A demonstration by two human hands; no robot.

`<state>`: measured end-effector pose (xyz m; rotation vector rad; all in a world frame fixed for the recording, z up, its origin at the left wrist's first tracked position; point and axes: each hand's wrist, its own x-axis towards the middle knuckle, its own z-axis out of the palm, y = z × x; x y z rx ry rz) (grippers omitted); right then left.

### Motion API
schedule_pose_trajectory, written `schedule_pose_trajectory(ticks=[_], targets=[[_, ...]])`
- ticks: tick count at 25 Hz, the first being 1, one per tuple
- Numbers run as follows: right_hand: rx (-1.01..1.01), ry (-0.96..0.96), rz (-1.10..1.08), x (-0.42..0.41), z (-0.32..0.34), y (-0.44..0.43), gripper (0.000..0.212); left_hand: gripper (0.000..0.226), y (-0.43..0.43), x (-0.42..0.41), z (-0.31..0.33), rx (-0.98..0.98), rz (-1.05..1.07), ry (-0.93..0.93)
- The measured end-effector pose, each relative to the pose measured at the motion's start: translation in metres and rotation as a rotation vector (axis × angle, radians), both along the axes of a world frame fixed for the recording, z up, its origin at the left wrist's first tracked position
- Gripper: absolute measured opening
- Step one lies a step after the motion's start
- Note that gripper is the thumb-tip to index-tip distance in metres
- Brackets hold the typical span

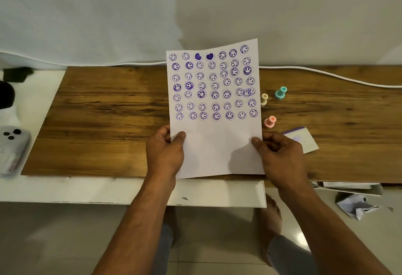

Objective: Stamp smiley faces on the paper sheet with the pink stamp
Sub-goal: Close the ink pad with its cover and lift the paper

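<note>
A white paper sheet [217, 144] is held up over the wooden board [104, 122], its top edge curling toward the wall. Several rows of purple smiley faces and two purple hearts cover its upper part; the lower third is blank. My left hand [166, 150] pinches the sheet's lower left edge, thumb on the front. My right hand [280, 155] pinches the lower right edge the same way. The pink stamp [269, 121] stands on the board just right of the sheet, untouched by either hand.
A cream stamp [264, 99] and a teal stamp [280, 93] stand farther back on the right. A small white card with a purple strip [304, 138] lies by my right hand. A phone [13, 144] rests at the left; a white cable [326, 74] runs along the wall.
</note>
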<state>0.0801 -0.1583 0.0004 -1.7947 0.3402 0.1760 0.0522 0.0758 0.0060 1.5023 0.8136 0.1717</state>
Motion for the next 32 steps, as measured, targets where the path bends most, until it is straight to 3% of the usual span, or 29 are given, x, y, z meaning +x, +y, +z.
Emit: schedule_pose_trajectory(ticks=[25, 29, 32], targets=[[-0.025, 0.017, 0.013, -0.0007, 0.0063, 0.0028, 0.009, 0.021, -0.0018, 0.0005, -0.0010, 0.056, 0.042, -0.036], [-0.037, 0.031, 0.004, -0.0006, 0.0075, 0.0044, 0.006, 0.028, -0.0026, 0.0005, -0.0001, 0.100, 0.060, -0.044], [-0.030, 0.049, 0.010, -0.0001, 0.0090, 0.0054, 0.006, 0.050, -0.0034, -0.0016, 0.0031, 0.257, 0.018, -0.074]])
